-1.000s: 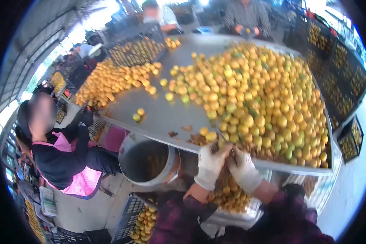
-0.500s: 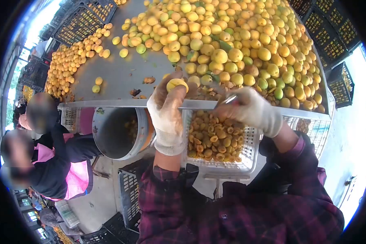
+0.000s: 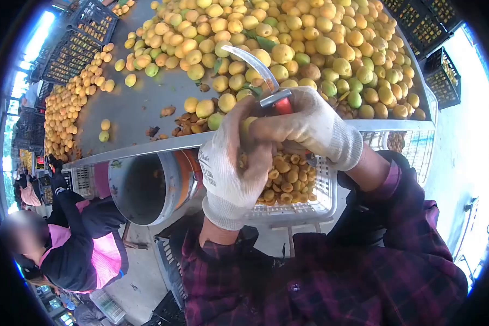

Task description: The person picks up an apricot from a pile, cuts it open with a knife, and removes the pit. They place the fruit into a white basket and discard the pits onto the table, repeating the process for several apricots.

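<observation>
Both of my hands wear stained white gloves and meet above the near edge of the metal table (image 3: 136,117). My left hand (image 3: 228,171) is closed around a yellow apricot (image 3: 246,129), mostly hidden by the fingers. Wrapped round the red handle of a curved knife (image 3: 258,66), my right hand (image 3: 312,125) presses against the apricot with its fingers. The blade points up and left, away from the fruit. Under the hands, a white plastic basket (image 3: 327,190) holds many apricot halves (image 3: 288,182).
A big heap of whole apricots (image 3: 304,27) covers the table's far side. A bucket (image 3: 171,185) stands left of the basket. Black crates (image 3: 70,62) are stacked at far left, and another crate (image 3: 443,76) sits at right. A person (image 3: 84,250) sits at left.
My right hand has come left against my left hand, and the knife blade has swung upward. Both hands now close round the apricot. The view has shifted slightly.
</observation>
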`<state>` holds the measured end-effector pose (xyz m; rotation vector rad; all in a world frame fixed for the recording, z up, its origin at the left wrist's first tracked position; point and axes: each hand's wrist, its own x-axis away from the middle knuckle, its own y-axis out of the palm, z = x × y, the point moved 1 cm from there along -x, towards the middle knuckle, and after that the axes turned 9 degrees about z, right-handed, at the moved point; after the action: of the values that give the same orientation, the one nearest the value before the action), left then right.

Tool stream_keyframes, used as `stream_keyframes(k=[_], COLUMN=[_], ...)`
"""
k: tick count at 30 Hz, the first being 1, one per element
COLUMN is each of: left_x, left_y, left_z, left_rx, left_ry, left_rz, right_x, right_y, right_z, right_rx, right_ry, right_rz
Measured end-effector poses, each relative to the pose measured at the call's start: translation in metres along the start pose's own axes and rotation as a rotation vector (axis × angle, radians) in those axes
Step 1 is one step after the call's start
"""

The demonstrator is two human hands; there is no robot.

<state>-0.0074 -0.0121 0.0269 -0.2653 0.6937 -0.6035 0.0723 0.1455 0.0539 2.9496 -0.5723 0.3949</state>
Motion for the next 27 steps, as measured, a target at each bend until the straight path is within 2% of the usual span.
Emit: stream_keyframes(k=[3,7,8,9,10,13,17,18,19,20,22,25,26,27], left_x=[0.005,0.008,0.01,0.011,0.012,0.014,0.017,0.016,0.016,0.015,0.012,0.009,0.009,0.009], left_y=[0.004,0.004,0.001,0.0,0.0,0.001,0.005,0.006,0.005,0.004,0.004,0.008,0.006,0.003], left_z=[-0.006,0.0,0.006,0.01,0.009,0.005,0.005,0.006,0.006,0.006,0.006,0.009,0.006,0.0], left_rx=[0.132,0.124,0.158,0.191,0.191,0.153,0.305,0.402,0.402,0.565,0.894,0.842,0.876,0.875], left_ry=[-0.015,-0.007,-0.142,-0.278,-0.283,-0.282,-0.499,-0.582,-0.583,-0.654,-0.789,-0.779,-0.793,-0.784], left_rz=[0.057,0.081,0.022,-0.036,-0.038,-0.066,-0.056,-0.034,-0.035,-0.008,0.043,0.099,0.112,0.129], right_x=[-0.002,0.0,0.0,-0.001,-0.001,0.002,0.001,0.004,0.005,0.003,-0.001,-0.003,-0.003,-0.005], right_y=[0.0,0.002,0.003,0.004,0.004,0.003,0.004,0.004,0.003,0.001,-0.006,-0.013,-0.015,-0.019], right_z=[0.011,0.018,0.022,0.027,0.029,0.032,0.04,0.036,0.034,0.041,0.058,0.056,0.049,0.049], right_rx=[0.054,0.105,0.103,0.154,0.205,0.236,0.115,0.024,-0.067,-0.067,-0.388,-0.342,-0.127,-0.119], right_ry=[-0.072,-0.156,-0.15,-0.238,-0.328,-0.25,-0.266,-0.078,0.109,0.109,0.269,0.297,0.276,0.268], right_rz=[-0.012,0.004,0.003,0.019,0.036,0.003,0.035,0.016,-0.003,-0.004,0.05,0.052,0.157,0.143])
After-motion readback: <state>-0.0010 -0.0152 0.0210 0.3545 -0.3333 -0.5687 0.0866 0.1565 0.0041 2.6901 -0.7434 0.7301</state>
